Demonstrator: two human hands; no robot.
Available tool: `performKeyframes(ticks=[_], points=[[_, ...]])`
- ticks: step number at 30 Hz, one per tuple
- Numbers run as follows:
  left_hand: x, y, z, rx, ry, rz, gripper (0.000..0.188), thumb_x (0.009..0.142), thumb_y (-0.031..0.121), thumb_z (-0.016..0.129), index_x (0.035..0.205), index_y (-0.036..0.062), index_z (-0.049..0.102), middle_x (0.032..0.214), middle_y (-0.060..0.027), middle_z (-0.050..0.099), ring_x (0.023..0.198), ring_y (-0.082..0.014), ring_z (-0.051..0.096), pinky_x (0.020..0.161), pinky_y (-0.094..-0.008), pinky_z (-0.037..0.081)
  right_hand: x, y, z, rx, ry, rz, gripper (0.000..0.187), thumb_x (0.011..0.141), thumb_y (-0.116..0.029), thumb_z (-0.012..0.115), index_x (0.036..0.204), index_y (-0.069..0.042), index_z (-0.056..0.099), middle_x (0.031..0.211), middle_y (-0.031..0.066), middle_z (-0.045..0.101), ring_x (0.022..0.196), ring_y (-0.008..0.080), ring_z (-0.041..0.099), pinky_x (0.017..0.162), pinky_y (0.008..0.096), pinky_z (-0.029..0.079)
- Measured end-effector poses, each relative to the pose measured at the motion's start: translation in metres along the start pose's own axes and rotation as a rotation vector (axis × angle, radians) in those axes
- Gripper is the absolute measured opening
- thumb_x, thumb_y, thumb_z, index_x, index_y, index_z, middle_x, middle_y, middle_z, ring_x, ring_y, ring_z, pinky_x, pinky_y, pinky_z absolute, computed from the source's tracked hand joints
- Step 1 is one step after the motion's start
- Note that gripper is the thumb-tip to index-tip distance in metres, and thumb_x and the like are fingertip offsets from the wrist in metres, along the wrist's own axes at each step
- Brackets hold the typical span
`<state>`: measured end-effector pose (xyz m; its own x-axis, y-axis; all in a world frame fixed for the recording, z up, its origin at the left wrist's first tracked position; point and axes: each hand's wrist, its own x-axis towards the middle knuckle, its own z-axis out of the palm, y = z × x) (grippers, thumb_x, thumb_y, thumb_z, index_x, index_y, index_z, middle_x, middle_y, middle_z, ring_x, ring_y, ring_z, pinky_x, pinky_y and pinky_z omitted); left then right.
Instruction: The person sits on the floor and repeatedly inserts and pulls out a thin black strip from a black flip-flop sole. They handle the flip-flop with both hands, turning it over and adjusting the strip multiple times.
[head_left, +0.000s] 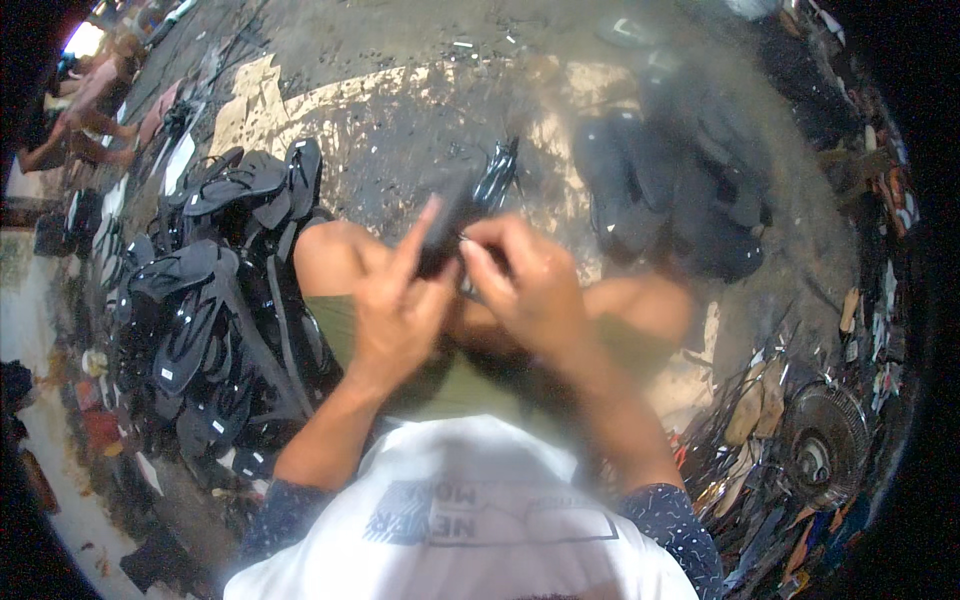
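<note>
My left hand (398,300) is closed on a dark, blurred piece (446,222) that looks like a black sandal, with the index finger stretched along its side. At its right edge my right hand (532,282) pinches with thumb and fingertips. What lies between those fingertips is too small to make out. Just beyond the hands, a bundle of shiny black straps (496,172) lies on the floor. Both hands are held over my lap, between my bent knees.
Black sandals (200,290) are heaped at my left. Another pile of dark sandals or soles (665,185) lies far right, seen hazily. A round fan (824,445) and scattered scraps (745,420) are near right. Torn tan sheeting (250,100) covers parts of the floor. Another person (95,105) sits far left.
</note>
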<state>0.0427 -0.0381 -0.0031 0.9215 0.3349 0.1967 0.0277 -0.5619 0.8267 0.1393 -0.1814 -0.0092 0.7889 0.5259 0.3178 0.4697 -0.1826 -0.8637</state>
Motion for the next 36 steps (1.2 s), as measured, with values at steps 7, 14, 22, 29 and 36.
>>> performKeyframes(ticks=[7, 14, 22, 29, 36], points=[[0.020, -0.047, -0.017, -0.508, -0.260, 0.094, 0.051, 0.094, 0.000, 0.067, 0.144, -0.0009, 0.055, 0.145, -0.0185, 0.055, 0.136, -0.0254, 0.051, 0.101, -0.0339, 0.051, 0.007, 0.006, -0.020, 0.011, -0.068, 0.012, 0.016, 0.094, -0.014, 0.069, 0.104, -0.001, 0.066, 0.093, 0.0164, 0.072, 0.084, 0.0353, 0.072, 0.072, 0.0416, 0.057], [0.024, -0.037, -0.009, -0.352, 0.104, 0.023, 0.023, 0.096, -0.003, 0.064, 0.119, -0.0015, 0.064, 0.113, -0.0059, 0.066, 0.103, -0.0138, 0.065, 0.089, -0.0260, 0.054, 0.010, -0.019, -0.018, -0.077, 0.117, -0.210, 0.021, 0.087, -0.013, 0.077, 0.102, -0.002, 0.068, 0.094, 0.0131, 0.071, 0.086, 0.0310, 0.068, 0.075, 0.0402, 0.054], [0.024, -0.044, 0.024, -1.001, 0.463, -0.258, 0.022, 0.102, 0.001, 0.057, 0.123, 0.0040, 0.063, 0.106, -0.0040, 0.069, 0.091, -0.0135, 0.067, 0.080, -0.0272, 0.056, -0.048, 0.031, 0.045, 1.320, -0.277, 0.906, 0.027, 0.103, -0.031, 0.063, 0.113, -0.006, 0.066, 0.109, 0.0031, 0.068, 0.100, 0.0162, 0.065, 0.081, 0.0329, 0.056], [0.029, -0.035, -0.012, 0.184, 0.219, 0.259, 0.053, 0.084, 0.008, 0.077, 0.136, 0.0085, 0.065, 0.146, -0.0152, 0.056, 0.132, -0.0310, 0.056, 0.113, -0.0443, 0.040, -0.028, 0.074, 0.060, 1.251, 0.233, 0.779, 0.017, 0.104, -0.023, 0.061, 0.105, -0.006, 0.059, 0.087, 0.0044, 0.067, 0.079, 0.0148, 0.068, 0.071, 0.0285, 0.057], [0.038, -0.041, 0.011, 0.310, 0.138, 0.432, 0.031, 0.086, 0.007, 0.074, 0.117, 0.0104, 0.074, 0.108, -0.0044, 0.076, 0.106, -0.0202, 0.070, 0.111, -0.0444, 0.040, -0.033, 0.079, 0.053, 0.965, 0.087, 0.667, 0.025, 0.103, -0.028, 0.060, 0.109, -0.004, 0.056, 0.094, 0.0053, 0.067, 0.083, 0.0112, 0.065, 0.078, 0.0282, 0.056]])
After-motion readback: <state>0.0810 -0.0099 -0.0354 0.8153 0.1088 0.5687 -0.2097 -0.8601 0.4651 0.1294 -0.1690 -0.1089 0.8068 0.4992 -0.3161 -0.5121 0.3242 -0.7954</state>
